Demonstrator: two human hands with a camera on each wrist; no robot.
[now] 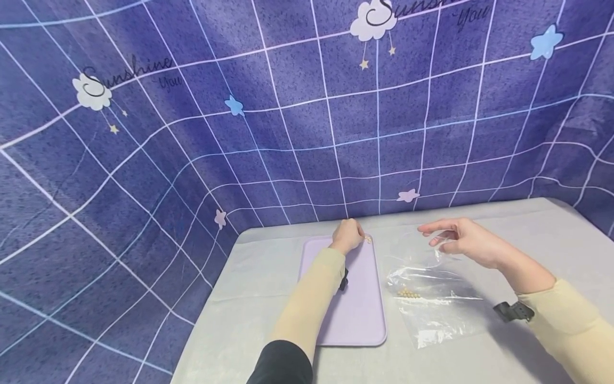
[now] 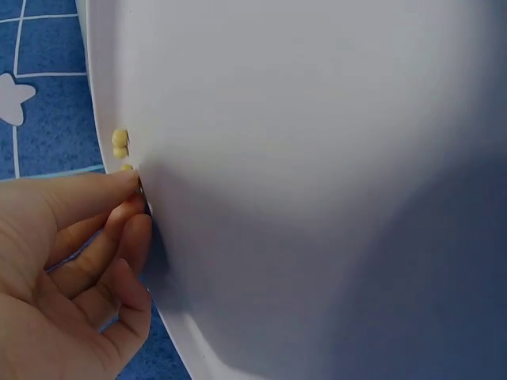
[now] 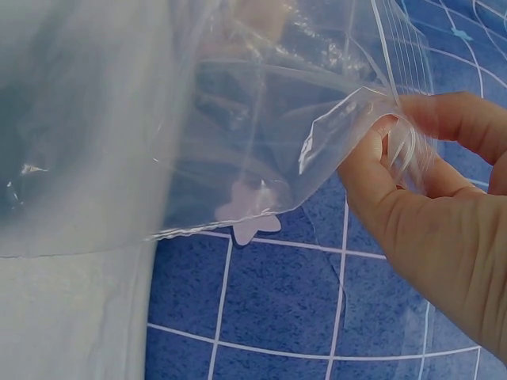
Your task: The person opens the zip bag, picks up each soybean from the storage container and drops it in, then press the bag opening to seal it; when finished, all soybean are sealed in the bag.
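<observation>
My left hand [image 1: 349,235] reaches to the far edge of a lavender tray [image 1: 357,320]. Its thumb and fingertips [image 2: 135,184] are drawn together at the tray's rim [image 2: 99,103]. A few small yellow beads [image 2: 120,142] lie on the tray just beyond them, and in the head view these beads [image 1: 368,239] sit by the knuckles. Whether a bead is pinched does not show. My right hand [image 1: 438,238] pinches the zip edge of a clear plastic bag [image 3: 348,111] and lifts it. The rest of the bag [image 1: 434,306] lies on the table with more beads [image 1: 409,293] inside.
A grey cloth covers the table [image 1: 249,298]. A purple grid-patterned backdrop [image 1: 288,106] with stars and clouds rises close behind the table and along its left side. A black strap [image 1: 513,311] sits on my right wrist.
</observation>
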